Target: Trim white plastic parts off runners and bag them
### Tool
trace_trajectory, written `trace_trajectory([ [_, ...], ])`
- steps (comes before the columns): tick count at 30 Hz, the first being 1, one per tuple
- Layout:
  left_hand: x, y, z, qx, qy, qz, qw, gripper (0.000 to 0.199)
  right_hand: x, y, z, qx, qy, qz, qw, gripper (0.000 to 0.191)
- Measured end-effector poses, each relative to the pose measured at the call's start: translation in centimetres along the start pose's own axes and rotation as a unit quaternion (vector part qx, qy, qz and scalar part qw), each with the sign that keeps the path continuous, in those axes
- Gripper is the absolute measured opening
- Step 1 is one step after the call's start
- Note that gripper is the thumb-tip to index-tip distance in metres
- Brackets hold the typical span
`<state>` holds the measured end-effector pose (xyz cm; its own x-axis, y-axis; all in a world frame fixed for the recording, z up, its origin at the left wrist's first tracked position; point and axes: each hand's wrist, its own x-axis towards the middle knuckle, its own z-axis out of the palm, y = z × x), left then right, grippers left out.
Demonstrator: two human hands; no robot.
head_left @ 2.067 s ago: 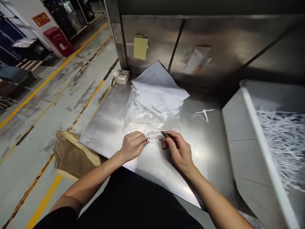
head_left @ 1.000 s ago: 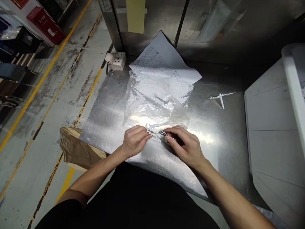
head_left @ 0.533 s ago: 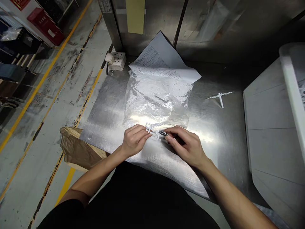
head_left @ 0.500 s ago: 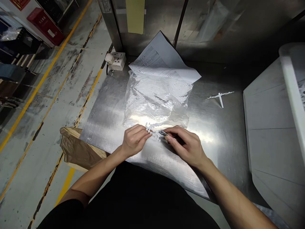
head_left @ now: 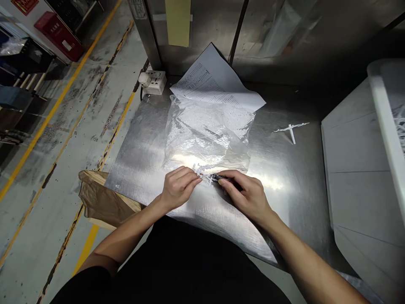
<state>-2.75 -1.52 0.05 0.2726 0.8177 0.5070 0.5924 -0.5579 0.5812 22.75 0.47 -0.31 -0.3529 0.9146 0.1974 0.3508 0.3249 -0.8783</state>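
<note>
My left hand (head_left: 179,186) pinches a small, branched white plastic sprue (head_left: 198,169) over the front of the metal table. Closed around a slim dark tool with a shiny edge (head_left: 215,177) is my right hand (head_left: 248,192). The tool's tip meets or overlaps the sprue's right side; its exact kind is too small to make out. Just beyond both hands lies a clear plastic bag (head_left: 205,139) full of small white pieces. A similar white sprue (head_left: 291,128) with a stem rests apart on the table to the right.
A printed sheet (head_left: 218,80) overlaps the bag's far edge. At the table's back left corner sits a white power socket (head_left: 155,82) with a plug. A large white bin (head_left: 357,169) borders the right side. Brown wrapping (head_left: 104,198) lies at the left edge.
The dark tool has turned slightly in my right fingers, and its shiny metal part shows less below them. My left hand keeps its pinch on the sprue.
</note>
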Motion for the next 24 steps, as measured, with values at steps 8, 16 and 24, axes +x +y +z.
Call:
trace_trajectory([
  [8, 0.05, -0.04, 0.14, -0.002, 0.001, 0.002, 1.000, 0.013, -0.30, -0.07, 0.34, 0.019, 0.009, 0.049, 0.999, 0.017],
  [16, -0.07, 0.03, 0.23, 0.022, -0.013, 0.048, 0.999, 0.015, -0.29, -0.43, 0.23, 0.017, 0.038, -0.006, 0.999, 0.012],
  [24, -0.50, -0.02, 0.52, 0.050, -0.031, 0.098, 0.993, 0.012, -0.24, -0.52, 0.72, 0.014, 0.055, -0.041, 0.998, 0.014],
])
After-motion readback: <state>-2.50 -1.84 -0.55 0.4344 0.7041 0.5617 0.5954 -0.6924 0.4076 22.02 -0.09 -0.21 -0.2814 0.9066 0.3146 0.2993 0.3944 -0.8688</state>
